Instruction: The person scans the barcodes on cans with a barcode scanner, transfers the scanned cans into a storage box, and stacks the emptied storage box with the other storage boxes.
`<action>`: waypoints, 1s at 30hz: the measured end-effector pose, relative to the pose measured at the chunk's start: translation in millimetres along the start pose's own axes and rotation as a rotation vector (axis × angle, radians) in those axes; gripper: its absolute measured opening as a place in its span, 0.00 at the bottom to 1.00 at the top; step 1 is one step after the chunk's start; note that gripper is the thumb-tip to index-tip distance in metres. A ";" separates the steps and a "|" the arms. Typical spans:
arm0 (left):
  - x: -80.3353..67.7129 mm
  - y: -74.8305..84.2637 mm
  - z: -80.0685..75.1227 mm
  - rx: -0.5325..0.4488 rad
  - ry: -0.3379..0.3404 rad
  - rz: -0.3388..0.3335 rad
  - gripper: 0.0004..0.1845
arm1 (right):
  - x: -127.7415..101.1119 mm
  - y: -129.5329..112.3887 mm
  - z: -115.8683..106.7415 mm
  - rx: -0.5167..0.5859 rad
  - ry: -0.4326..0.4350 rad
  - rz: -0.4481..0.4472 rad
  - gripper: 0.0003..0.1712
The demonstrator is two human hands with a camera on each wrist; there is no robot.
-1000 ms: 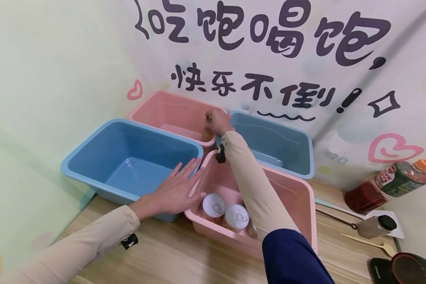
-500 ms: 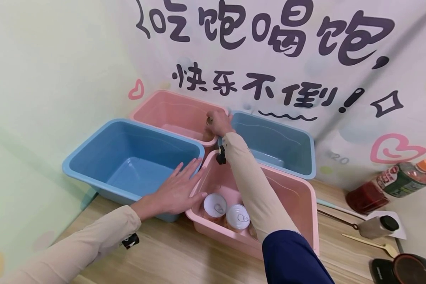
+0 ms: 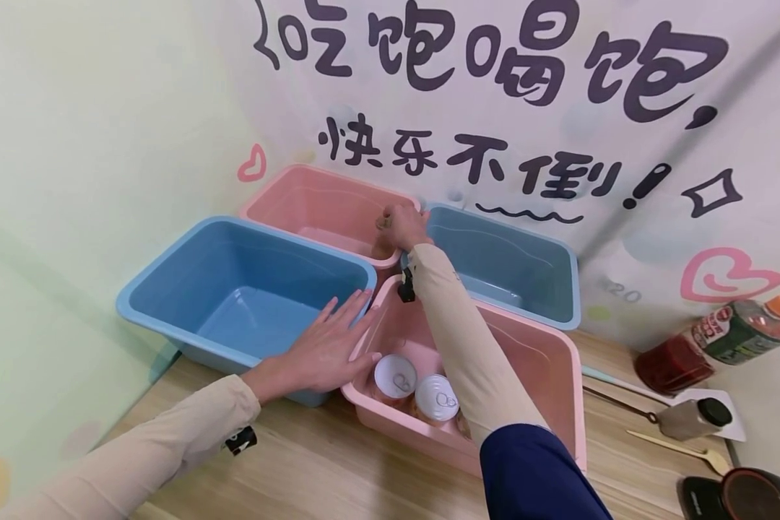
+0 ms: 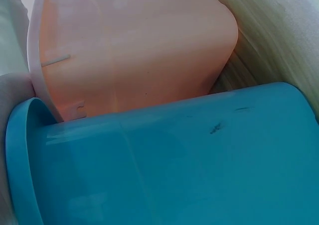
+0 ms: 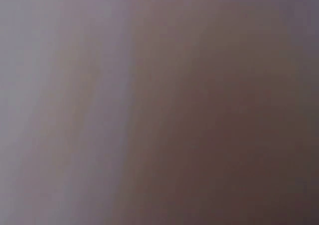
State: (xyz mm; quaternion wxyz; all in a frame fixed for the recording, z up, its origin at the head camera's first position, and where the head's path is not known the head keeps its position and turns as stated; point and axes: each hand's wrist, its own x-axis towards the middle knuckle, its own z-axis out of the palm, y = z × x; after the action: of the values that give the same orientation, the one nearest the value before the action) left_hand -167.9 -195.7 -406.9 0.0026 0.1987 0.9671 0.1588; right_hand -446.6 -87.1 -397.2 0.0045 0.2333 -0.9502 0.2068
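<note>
My right hand reaches over the right end of the back pink tub and grips the top of a brownish bottle-like container. The fingers and the tub's rim hide most of it, so its exact kind cannot be told. With fingers spread, my left hand rests across the adjoining rims of the front blue tub and the front pink tub. Inside the front pink tub stand cans with pull-ring lids, among them a left can and a right can. The right wrist view is only a blur.
A grey-blue tub stands behind the front pink one. To the right on the wooden table are a red sauce bottle, a small black-capped jar, a spatula, a yellow spoon and a black device.
The brownish container and my right hand have sunk slightly lower in the back pink tub. My left hand stays in place; the head view has shifted a little.
</note>
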 end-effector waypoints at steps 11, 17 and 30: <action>1.1 1.4 -0.9 0.005 -0.002 0.004 0.39 | -2.4 -2.4 -1.1 -0.005 -0.027 0.029 0.11; 1.7 2.5 -1.1 0.003 0.006 0.010 0.40 | -3.1 -0.6 -4.0 -0.001 -0.021 0.012 0.11; 2.1 1.0 0.3 -0.011 0.031 0.014 0.39 | -14.2 -2.9 -36.3 0.058 -0.049 -0.080 0.27</action>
State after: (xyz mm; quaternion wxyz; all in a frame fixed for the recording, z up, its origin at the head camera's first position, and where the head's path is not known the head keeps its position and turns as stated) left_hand -169.4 -193.9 -406.7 -0.0125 0.2030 0.9648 0.1670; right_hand -435.9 -68.7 -364.4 -0.0173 0.2760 -0.9335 0.2283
